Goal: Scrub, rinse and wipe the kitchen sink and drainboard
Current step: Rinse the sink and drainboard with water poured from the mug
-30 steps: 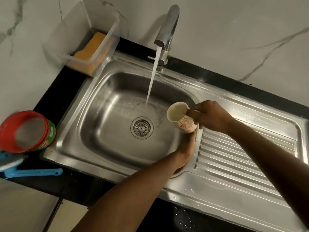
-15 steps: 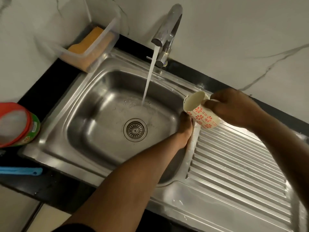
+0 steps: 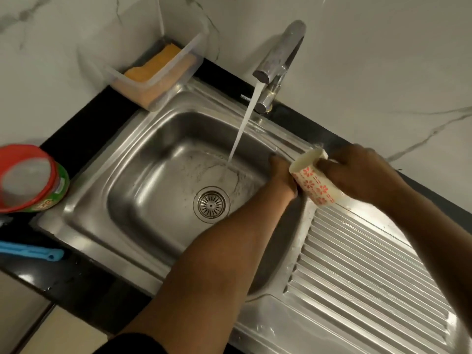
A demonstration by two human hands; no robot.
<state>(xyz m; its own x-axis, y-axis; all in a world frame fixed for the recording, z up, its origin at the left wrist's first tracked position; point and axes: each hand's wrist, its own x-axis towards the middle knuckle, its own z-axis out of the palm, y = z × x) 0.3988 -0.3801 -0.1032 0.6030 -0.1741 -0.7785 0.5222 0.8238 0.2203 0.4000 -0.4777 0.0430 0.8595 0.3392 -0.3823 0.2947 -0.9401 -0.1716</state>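
A steel sink (image 3: pixel 143 190) with a round drain (image 3: pixel 211 204) lies under the tap (image 3: pixel 278 62), from which water runs into the basin. The ribbed drainboard (image 3: pixel 370 272) lies to its right. My right hand (image 3: pixel 362 172) grips a cream cup with a red flower print (image 3: pixel 313 180), tilted with its mouth to the upper left, above the basin's right rim. My left hand (image 3: pixel 282 175) lies flat against the basin's right wall just below the cup; the cup partly hides its fingers.
A clear plastic box with an orange sponge (image 3: pixel 155 65) sits at the sink's back left corner. A red-lidded green tub (image 3: pixel 30 177) and a blue handle (image 3: pixel 30 252) lie on the black counter at the left. Marble wall rises behind.
My right hand has carried the cup up and right, out of the basin toward the rim by the drainboard. My left hand has slid up along the basin's right wall. Water keeps running.
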